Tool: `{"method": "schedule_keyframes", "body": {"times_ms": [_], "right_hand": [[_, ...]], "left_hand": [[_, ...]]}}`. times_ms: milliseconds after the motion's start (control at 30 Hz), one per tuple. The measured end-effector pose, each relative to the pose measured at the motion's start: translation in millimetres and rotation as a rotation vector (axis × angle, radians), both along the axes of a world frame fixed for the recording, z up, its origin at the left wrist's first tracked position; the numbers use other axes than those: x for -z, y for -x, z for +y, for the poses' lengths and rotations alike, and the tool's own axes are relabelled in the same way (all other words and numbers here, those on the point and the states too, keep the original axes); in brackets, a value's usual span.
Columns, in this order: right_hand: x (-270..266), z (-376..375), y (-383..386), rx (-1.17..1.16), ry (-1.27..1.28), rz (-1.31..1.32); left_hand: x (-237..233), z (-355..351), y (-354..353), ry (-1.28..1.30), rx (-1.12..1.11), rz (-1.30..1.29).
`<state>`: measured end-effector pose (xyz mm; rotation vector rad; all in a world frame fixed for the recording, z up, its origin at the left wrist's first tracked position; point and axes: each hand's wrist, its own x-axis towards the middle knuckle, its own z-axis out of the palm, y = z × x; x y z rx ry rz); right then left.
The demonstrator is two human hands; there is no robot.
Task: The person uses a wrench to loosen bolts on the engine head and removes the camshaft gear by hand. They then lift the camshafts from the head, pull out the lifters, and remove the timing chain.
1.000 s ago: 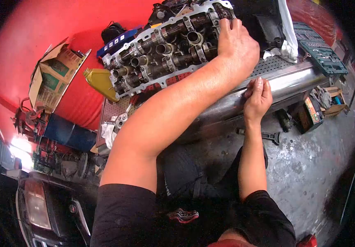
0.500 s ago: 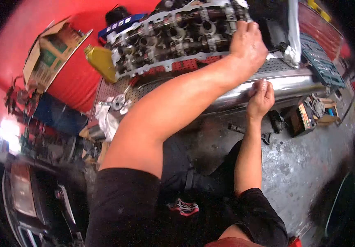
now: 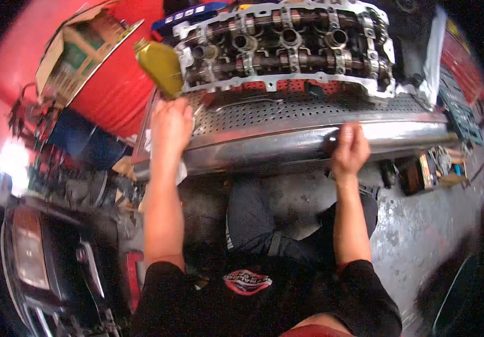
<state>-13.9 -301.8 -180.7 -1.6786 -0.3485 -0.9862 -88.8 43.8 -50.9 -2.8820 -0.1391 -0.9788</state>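
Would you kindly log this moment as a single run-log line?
left hand: on perforated bench corner, beside oil bottle | right hand: resting on bench rail | cylinder head: on bench, untouched

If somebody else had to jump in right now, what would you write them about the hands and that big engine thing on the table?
Left hand: knuckles up on the left end of the perforated metal workbench, beside the yellow-green plastic oil bottle; whether it holds anything is hidden.
Right hand: resting on the bench's shiny rounded front edge, holding nothing.
Grey metal cylinder head: at the back of the bench, camshafts showing, neither hand on it.
Done: the head is uncovered.
Left: no tool shows in either hand.
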Motion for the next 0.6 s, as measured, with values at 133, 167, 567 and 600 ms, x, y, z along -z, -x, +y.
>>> {"method": "schedule_keyframes", "body": {"times_ms": [133,167,567,600], "right_hand": [[-7.4,32.1,7.4,0.030,0.161,-0.203],[-8.2,33.9,11.8,0.030,0.163,-0.195],[-39.8,60.0,25.9,-0.146,0.425,-0.186],[-44.1,71.0,23.2,-0.124,0.503,-0.224]], "left_hand": [[6.3,-22.5,-15.1,-0.071,0.312,0.183],[11.3,-31.1,-20.8,-0.070,0.405,0.226],[22.5,-38.5,-45.8,0.177,0.374,0.534],[18.1,-40.8,-43.5,0.199,0.366,0.559]]}}
